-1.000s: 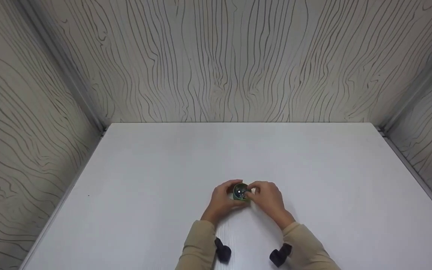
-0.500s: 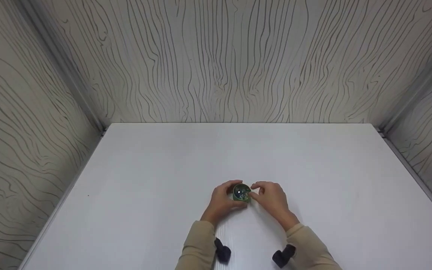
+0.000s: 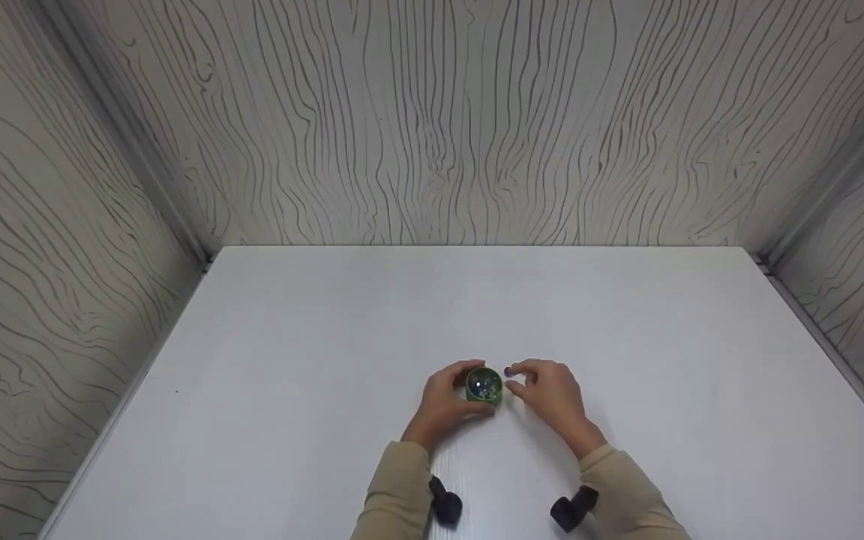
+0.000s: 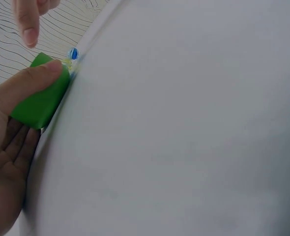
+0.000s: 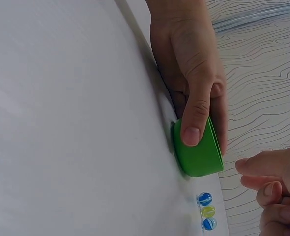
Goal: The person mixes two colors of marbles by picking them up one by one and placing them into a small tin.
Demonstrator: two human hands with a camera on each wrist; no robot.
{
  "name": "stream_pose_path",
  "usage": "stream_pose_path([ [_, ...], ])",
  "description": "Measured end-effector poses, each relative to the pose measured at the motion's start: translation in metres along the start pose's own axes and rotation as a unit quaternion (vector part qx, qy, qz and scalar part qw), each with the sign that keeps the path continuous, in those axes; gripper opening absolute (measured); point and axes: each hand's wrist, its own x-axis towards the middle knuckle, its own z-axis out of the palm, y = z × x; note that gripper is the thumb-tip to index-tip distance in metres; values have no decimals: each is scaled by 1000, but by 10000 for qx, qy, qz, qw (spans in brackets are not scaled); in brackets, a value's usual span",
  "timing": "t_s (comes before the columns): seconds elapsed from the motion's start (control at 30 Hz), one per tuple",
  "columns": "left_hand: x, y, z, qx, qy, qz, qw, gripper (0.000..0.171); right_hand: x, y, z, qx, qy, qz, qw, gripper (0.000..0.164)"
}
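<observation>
My left hand point(image 3: 443, 397) grips a small green cup point(image 5: 200, 155) on the white table, thumb on one side and fingers on the other. In the head view its round mouth faces up, and shiny bluish glassy shapes show inside. Just right of the cup is my right hand point(image 3: 550, 394), thumb and index finger apart with nothing between them. A dark blue marble point(image 3: 508, 371) shows right at its index fingertip. Beside the cup in the right wrist view lie a blue marble point(image 5: 204, 198), a yellow marble point(image 5: 209, 211) and another blue marble point(image 5: 210, 223) in a row.
The white table point(image 3: 327, 322) spreads around both hands. Wood-grain patterned panels point(image 3: 432, 120) rise at its back and sides. A dark wrist camera point(image 3: 445, 506) sits on the left sleeve and another dark wrist camera point(image 3: 574, 508) on the right one.
My right hand has drawn back from the cup's rim to the right, and its fingers have spread. A dark blue marble now shows by its fingertip. The left hand and cup have stayed put.
</observation>
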Motion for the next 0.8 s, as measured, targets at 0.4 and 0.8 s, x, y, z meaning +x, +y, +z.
stream_pose_path([
  [0.4, 0, 1, 1, -29, -2, -51, 10000, 66, 3, 6, -4, -33, -186, 353, 9992, 16],
  [0.8, 0, -1, 0, -169, -8, -4, 9999, 65, 7, 15, -5, -210, -123, 410, 9989, 16],
])
